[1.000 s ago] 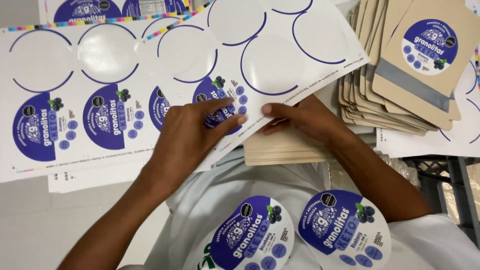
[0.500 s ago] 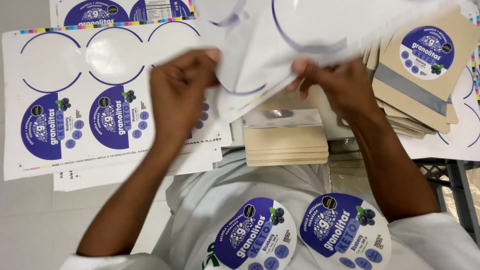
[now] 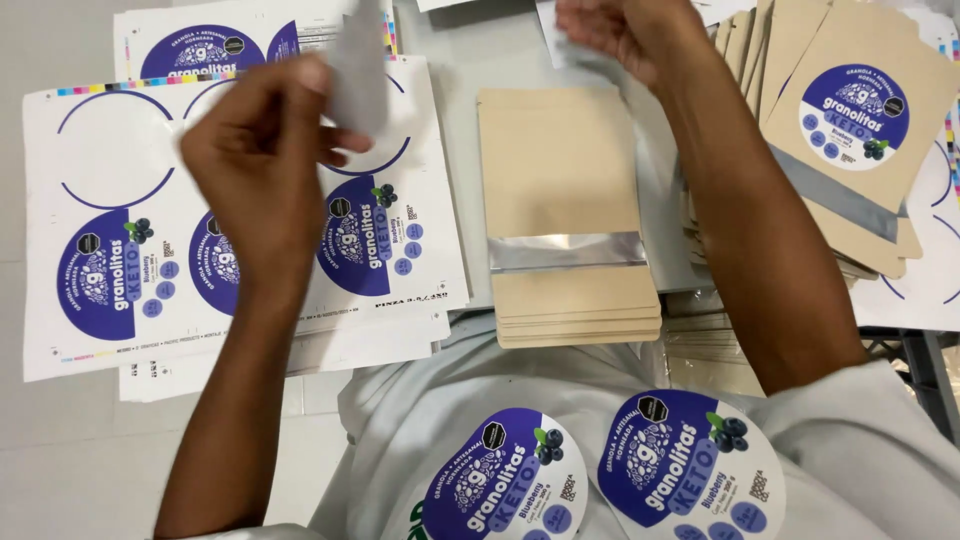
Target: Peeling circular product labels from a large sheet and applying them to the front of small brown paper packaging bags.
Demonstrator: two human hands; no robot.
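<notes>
Both hands pinch a white backing sheet above sticker sheets and kraft pouches

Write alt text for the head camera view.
Two raised hands, left hand and right hand, each pinch white backing paper above a stack of tan pouches. Sticker sheets with round purple labels lie left; two labels stick to the white garment.

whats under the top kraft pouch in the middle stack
More pouches of the same kind: below the top kraft pouch their tan edges fan out at its near end. Their faces are covered, so whether any carries a sticker cannot be seen.
</notes>
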